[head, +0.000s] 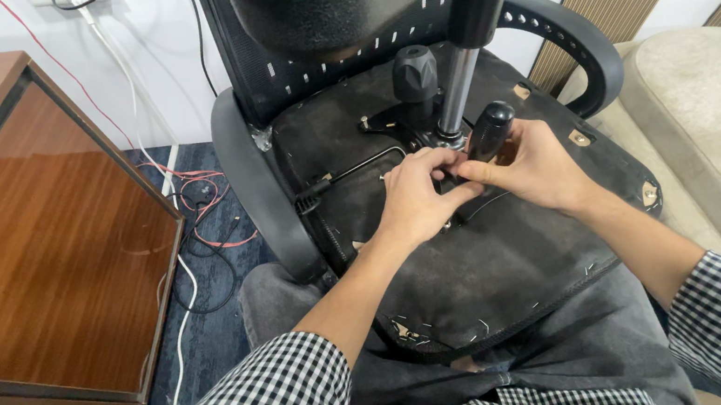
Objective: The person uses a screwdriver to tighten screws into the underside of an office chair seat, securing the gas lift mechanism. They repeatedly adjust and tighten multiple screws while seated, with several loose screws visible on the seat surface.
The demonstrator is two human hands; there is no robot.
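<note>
Black chair seat underside (500, 258); black tool handle (489, 130); silver gas cylinder (456, 90); black-and-white checked sleeves (267, 404); reddish-brown wooden table (38, 248); red and white cables (189, 184); dark blue carpet (210, 336).

Crowded at the seat underside (482, 261): gas cylinder (456, 90) and round knob (414, 73) upright just behind left hand (416, 199) and right hand (536, 166). Hemmed in by armrests (257, 189) on both sides. Open room over the near seat fabric, toward the lap. Wooden table (40, 266) close on the left.
</note>
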